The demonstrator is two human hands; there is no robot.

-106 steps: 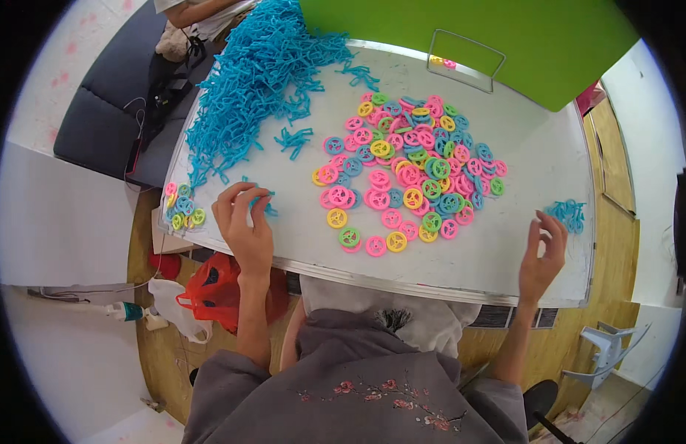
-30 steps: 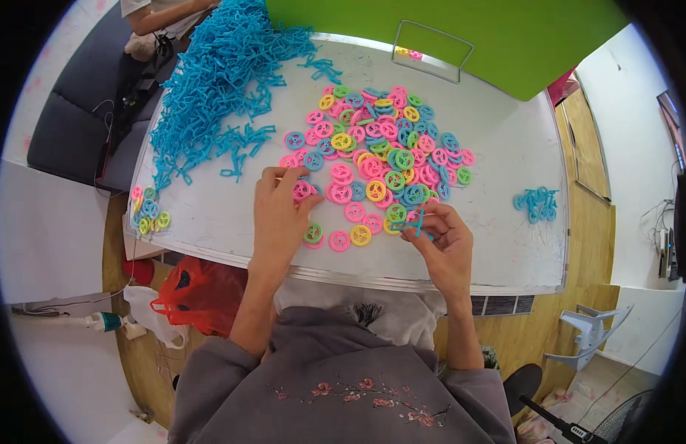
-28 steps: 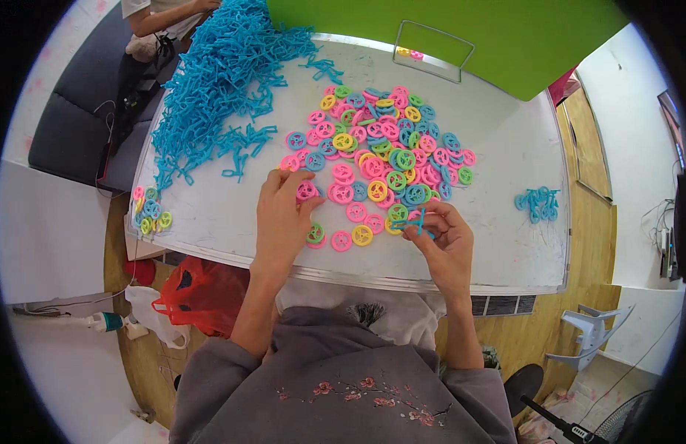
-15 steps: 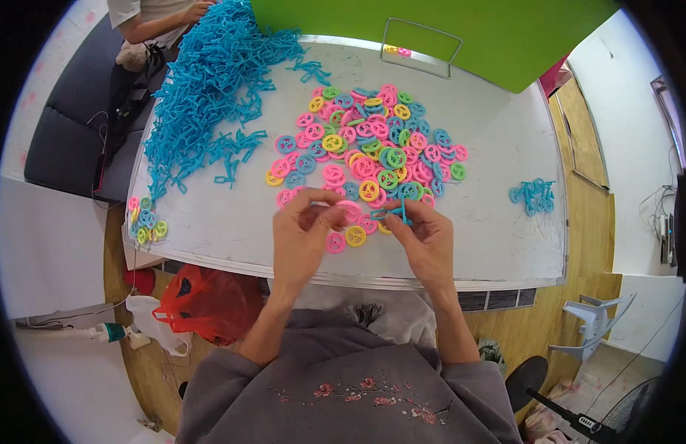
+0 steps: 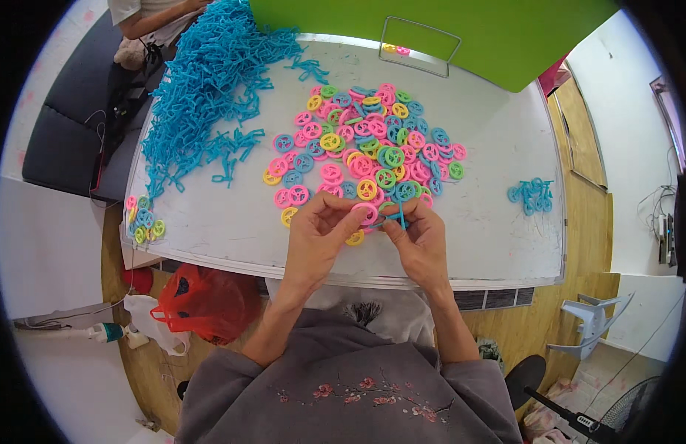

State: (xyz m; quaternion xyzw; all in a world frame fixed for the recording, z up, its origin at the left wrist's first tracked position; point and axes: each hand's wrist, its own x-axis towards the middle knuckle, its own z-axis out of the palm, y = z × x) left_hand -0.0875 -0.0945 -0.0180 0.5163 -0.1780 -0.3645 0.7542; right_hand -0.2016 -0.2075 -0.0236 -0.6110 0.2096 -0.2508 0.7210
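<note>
My left hand [image 5: 317, 240] pinches a pink plastic wheel [image 5: 367, 214] between thumb and fingers. Close beside it, my right hand [image 5: 419, 246] is closed on a small blue plastic frame piece [image 5: 399, 215], which partly shows between the fingertips. The wheel and the frame piece meet or nearly meet; the fingers hide the exact contact. Just beyond both hands spreads a heap of pink, blue, yellow and green wheels [image 5: 386, 157]. A yellow wheel [image 5: 355, 238] lies on the white table [image 5: 498, 237] below my fingers.
A big pile of blue frame pieces [image 5: 210, 89] covers the table's far left. Small wheels [image 5: 145, 220] lie at the left corner, and a few blue assembled pieces [image 5: 534, 195] at the right. A green panel [image 5: 446, 37] borders the back. Another person's arm [image 5: 154, 22] shows at top left.
My left hand has moved right with the pink wheel, bringing it up to the blue frame piece. My right hand has shifted slightly left.
</note>
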